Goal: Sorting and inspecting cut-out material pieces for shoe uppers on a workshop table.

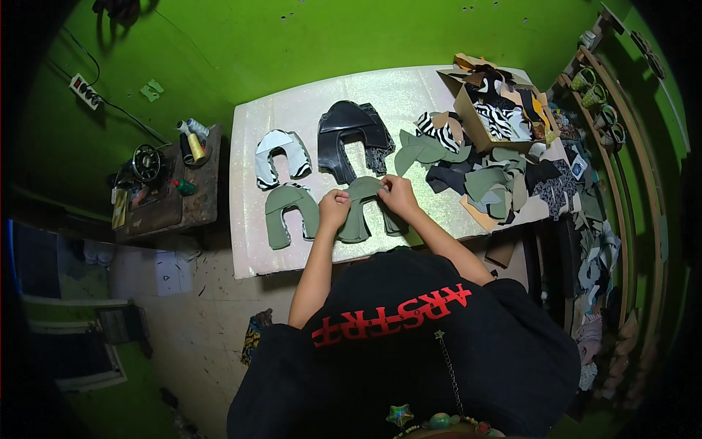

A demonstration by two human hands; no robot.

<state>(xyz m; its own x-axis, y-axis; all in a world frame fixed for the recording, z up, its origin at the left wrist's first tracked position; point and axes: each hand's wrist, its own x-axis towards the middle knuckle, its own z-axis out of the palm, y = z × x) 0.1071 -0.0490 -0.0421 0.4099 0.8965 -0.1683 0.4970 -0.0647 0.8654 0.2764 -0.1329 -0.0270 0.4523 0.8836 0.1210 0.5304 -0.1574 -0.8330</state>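
Note:
A stack of olive-green U-shaped cut pieces, like shoe uppers (363, 189), lies at the table's near edge with a rounded top piece across it. My left hand (335, 208) is closed on the left side of that top piece, fingers pinched at its edge. On the other side, my right hand (398, 195) pinches the right edge. Just left lies a similar green stack (276, 227). Behind it is a white stack with zebra-striped edges (272, 148), and beyond my hands a glossy black stack (333, 150).
Loose green, black and striped scraps (497, 179) cover the table's right end, around an overfull cardboard box (475, 124). At left, a sewing machine (148, 164) and thread cones (196, 146) stand on a wooden stand. A rack with sandals (607, 110) lines the right wall.

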